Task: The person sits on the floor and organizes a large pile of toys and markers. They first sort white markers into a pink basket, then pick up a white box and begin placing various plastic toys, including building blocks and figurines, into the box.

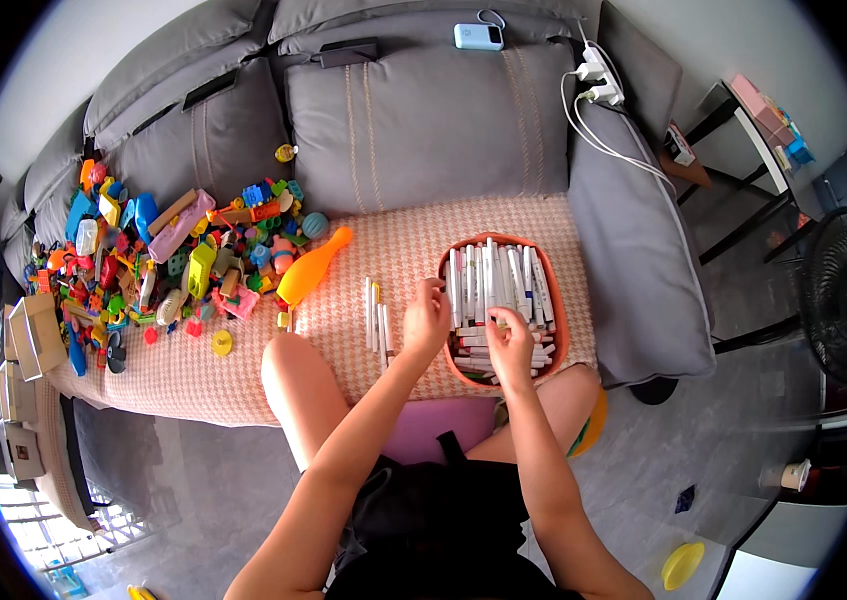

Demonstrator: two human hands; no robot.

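An orange plastic basket (563, 315) full of white marker pens (477, 281) rests on the sofa seat before me. Its upper markers stand side by side in a row, while those nearer me lie crosswise with coloured ends showing. My left hand (429, 319) is at the basket's left rim, fingers curled; whether anything is between them is hidden. Over the middle of the basket, my right hand (511, 341) has its thumb and fingertips at the lower end of a marker; a firm grip cannot be made out. Several loose markers (377, 322) lie on the seat cover left of my left hand.
A large heap of toys (168, 262) covers the seat at left, with an orange toy bowling pin (315, 266) at its edge. A power strip (605, 79) with white cables lies on the right armrest (633, 247). A black fan (843, 292) stands at far right.
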